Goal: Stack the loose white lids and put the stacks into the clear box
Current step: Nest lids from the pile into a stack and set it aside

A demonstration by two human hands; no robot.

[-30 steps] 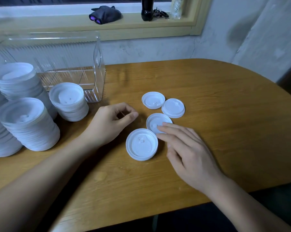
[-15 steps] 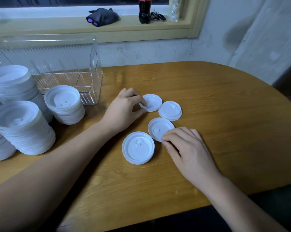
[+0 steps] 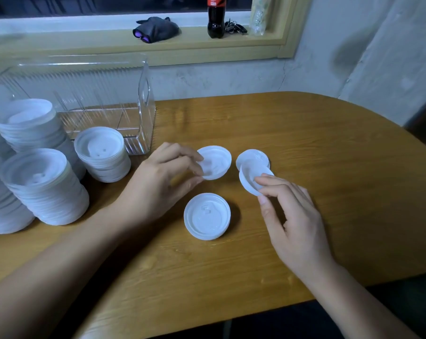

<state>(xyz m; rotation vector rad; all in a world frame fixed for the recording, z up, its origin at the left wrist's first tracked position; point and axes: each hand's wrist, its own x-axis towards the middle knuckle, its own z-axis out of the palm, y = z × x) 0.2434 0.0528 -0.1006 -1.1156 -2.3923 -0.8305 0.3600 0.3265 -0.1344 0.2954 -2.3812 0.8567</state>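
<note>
Lately flat, 2 lids are lifted: the leftmost lid pinched in the left hand, the tilted lid in the right hand; stacking is judged begun.

- there is just one view, from a camera worn on the person's head.
- it looks forward and down, over both arms, at the left hand and the right hand.
- it sits close: the hands fill the middle, and the arms run off the bottom edge.
- past the hands it sees the wooden table, the wall and the window sill.
- left of the left hand, the lid stacks are cut by the view's edge.
</note>
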